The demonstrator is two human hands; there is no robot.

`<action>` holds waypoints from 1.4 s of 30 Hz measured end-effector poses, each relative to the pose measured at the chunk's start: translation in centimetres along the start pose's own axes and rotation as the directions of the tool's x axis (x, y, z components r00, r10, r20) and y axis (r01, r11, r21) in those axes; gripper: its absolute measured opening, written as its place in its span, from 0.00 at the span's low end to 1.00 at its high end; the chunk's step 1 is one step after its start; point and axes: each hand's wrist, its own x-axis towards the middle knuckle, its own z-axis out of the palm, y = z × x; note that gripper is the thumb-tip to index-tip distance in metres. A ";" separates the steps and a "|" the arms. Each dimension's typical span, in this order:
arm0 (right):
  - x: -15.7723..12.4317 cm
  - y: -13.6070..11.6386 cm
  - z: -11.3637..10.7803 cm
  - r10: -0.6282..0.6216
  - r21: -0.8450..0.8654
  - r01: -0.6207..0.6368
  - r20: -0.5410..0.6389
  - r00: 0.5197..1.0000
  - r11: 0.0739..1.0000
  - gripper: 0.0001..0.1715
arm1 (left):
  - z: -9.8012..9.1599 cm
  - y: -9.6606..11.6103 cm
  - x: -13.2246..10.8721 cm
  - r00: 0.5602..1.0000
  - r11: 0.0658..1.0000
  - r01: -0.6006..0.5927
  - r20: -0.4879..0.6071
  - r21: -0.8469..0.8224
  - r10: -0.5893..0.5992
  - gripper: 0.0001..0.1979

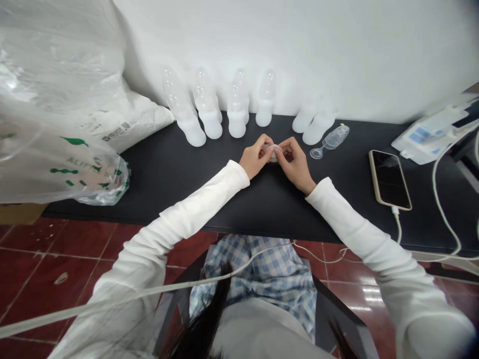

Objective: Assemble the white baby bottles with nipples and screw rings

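Both hands meet over the middle of the black table. My left hand [256, 157] pinches the left side of a small clear round plastic piece [274, 153]. On its right side, my right hand [295, 162] grips the same piece with thumb and fingers. Fingers cover much of it, so its exact kind is unclear. To the right of my right hand lies a clear plastic part [336, 137] with a small round cap-like piece [316, 153] at its lower end. Behind the hands stand several white bottles with clear tops, among them one bottle [265, 99] straight ahead.
A large clear plastic bag [93, 164] with green print rests on the left of the black table [179, 184]. On the right are a phone [391, 179] with a cable plugged in and a white-and-blue box [426, 137]. A white wall [299, 45] rises behind.
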 end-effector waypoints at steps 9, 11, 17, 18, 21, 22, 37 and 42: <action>-0.1 0.4 -0.3 0.055 0.077 -0.060 0.056 0.997 0.995 0.31 | 0.5 -1.5 0.2 1.000 0.971 0.012 -0.006 -0.237 -0.014 0.19; -0.1 0.4 -0.3 0.042 0.083 -0.048 0.063 0.997 0.995 0.31 | 0.7 -1.7 0.2 1.000 0.965 0.005 -0.010 -0.264 -0.008 0.20; 0.0 0.5 -0.1 0.071 0.143 -0.074 0.025 0.997 0.987 0.29 | 1.0 -1.6 0.2 0.999 0.957 0.026 -0.038 -0.290 -0.038 0.16; 0.0 0.5 -0.1 0.075 0.149 -0.077 0.022 0.997 0.986 0.29 | 1.1 -1.5 0.2 0.998 0.958 0.030 -0.042 -0.286 -0.044 0.16; -0.1 0.6 0.1 0.070 0.154 -0.073 0.020 0.997 0.985 0.29 | 1.2 -1.4 0.2 0.998 0.964 0.028 -0.053 -0.263 -0.043 0.14; -0.1 0.7 0.1 0.065 0.149 -0.068 0.022 0.998 0.987 0.29 | 1.2 -1.4 0.2 0.998 0.968 0.024 -0.058 -0.249 -0.039 0.14; -0.2 0.8 0.0 0.078 0.136 -0.087 0.069 0.995 0.987 0.28 | 1.5 -1.3 0.0 0.998 0.963 0.050 -0.029 -0.266 -0.060 0.17; -0.1 0.7 -0.2 0.068 0.099 -0.070 0.030 0.997 0.993 0.29 | 1.3 -1.2 0.0 0.998 0.957 0.053 -0.024 -0.285 -0.063 0.17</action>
